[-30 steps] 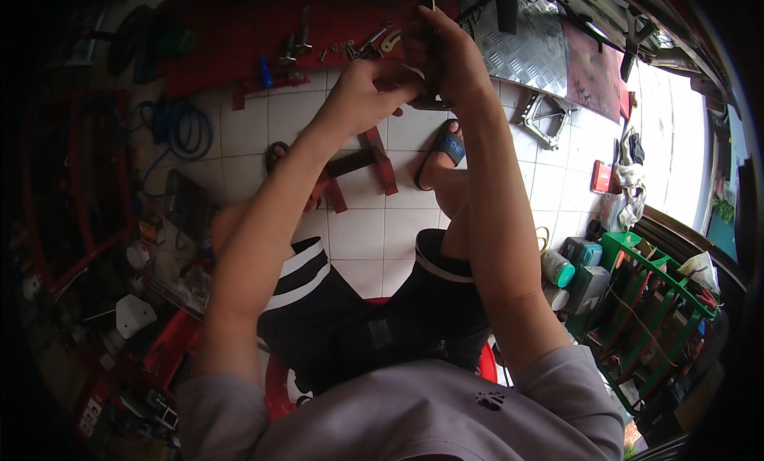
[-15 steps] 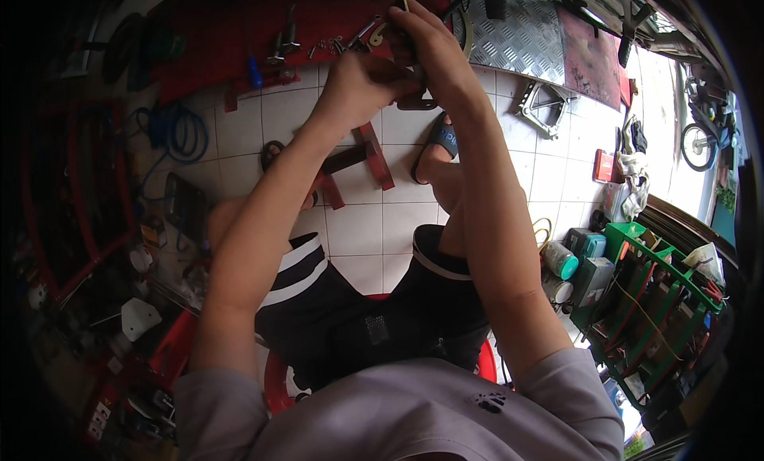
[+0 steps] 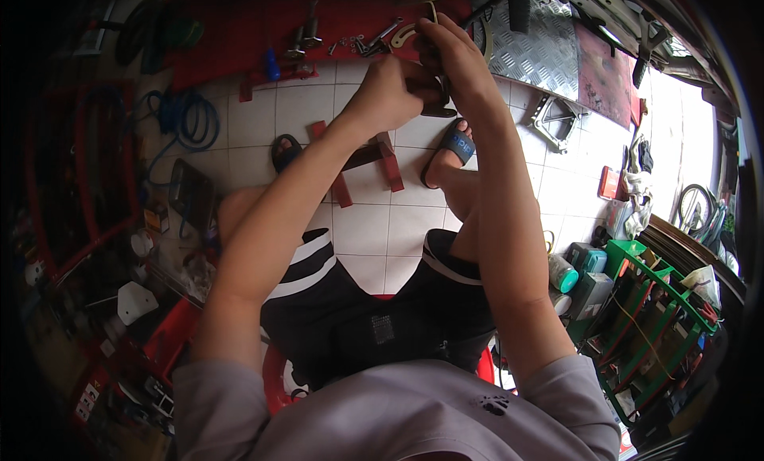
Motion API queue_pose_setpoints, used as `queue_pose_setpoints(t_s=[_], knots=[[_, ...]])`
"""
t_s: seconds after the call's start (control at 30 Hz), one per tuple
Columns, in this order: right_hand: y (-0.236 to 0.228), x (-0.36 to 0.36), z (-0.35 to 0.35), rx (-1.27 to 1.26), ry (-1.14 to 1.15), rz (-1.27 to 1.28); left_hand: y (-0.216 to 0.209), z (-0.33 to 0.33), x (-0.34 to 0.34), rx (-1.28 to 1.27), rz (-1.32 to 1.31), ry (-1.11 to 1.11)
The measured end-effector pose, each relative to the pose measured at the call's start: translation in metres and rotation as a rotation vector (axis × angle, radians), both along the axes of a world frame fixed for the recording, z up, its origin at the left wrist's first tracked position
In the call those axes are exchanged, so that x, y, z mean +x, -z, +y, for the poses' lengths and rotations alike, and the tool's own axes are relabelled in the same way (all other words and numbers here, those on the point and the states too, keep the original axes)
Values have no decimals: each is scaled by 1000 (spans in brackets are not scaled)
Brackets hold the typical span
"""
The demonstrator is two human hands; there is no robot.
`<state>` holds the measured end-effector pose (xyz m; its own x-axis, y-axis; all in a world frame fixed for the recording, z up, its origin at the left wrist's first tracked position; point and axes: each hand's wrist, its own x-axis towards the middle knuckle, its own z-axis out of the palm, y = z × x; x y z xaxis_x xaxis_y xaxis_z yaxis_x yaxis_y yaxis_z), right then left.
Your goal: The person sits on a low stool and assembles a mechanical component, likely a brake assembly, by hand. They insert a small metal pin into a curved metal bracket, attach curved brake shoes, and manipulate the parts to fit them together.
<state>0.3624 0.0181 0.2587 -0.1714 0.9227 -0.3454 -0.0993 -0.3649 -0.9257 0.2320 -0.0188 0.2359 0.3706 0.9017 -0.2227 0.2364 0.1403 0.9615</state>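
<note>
Both hands are raised in front of me at the near edge of the red bench (image 3: 239,43). My left hand (image 3: 387,97) has its fingers curled at the lower end of a metal part (image 3: 439,111), whose dark flat end sticks out below. My right hand (image 3: 461,63) is closed around the same part, higher up. A brass-coloured end with a crosspiece rises above the right fingers. The fingers hide its middle, so its exact kind cannot be made out. Just left of the right hand, a curved brass-coloured plate (image 3: 403,36) lies by a wrench (image 3: 385,33).
On the bench lie small nuts and bolts (image 3: 344,43), metal fittings (image 3: 310,33) and a blue-handled tool (image 3: 272,65). A diamond-plate metal sheet (image 3: 533,43) adjoins it. A metal frame (image 3: 557,123) stands on the tiles. Rightward is a green rack (image 3: 664,282); leftward, a coiled blue hose (image 3: 191,123).
The whole view has shifted slightly, so bench and hands appear further right and a little lower. Both hands keep nearly the same hold on the metal part.
</note>
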Motion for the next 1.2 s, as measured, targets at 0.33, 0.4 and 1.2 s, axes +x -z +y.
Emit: queue_pose_setpoints(t_s=[0.33, 0.4, 1.2], knots=[[10, 5, 5, -53, -30, 23, -22, -2, -5, 16, 180, 77], [4, 1, 4, -140, 36, 43, -20, -2, -8, 16, 189, 68], [-3, 18, 1, -32, -188, 88, -13, 15, -13, 375, -92, -163]])
